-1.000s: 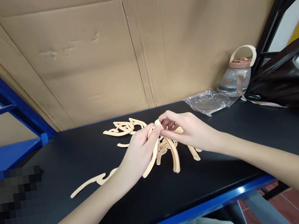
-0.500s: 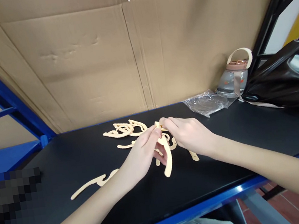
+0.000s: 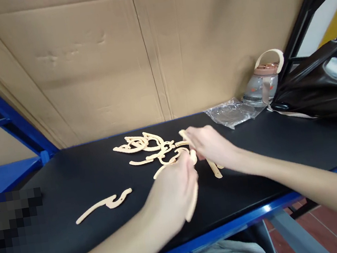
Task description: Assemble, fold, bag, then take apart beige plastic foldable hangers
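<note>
My left hand is closed around a cream folding-hanger arm, whose curved end sticks out below the fingers. Just beyond it, my right hand pinches another cream hanger piece, mostly hidden by the fingers. Whether the two held pieces are joined cannot be made out. Several similar hanger parts lie overlapping behind my left hand. One hanger arm with a hooked end rests alone on the left. A straight cream strip lies under my right hand.
The black tabletop has a blue front edge. A crumpled clear plastic bag, a water bottle and a black bag stand at the back right. Cardboard walls the back, with a blue frame on the left.
My left hand has come down and nearer, turning its back up, with the hanger arm in it. The hands have drawn slightly apart, uncovering more of the parts behind.
</note>
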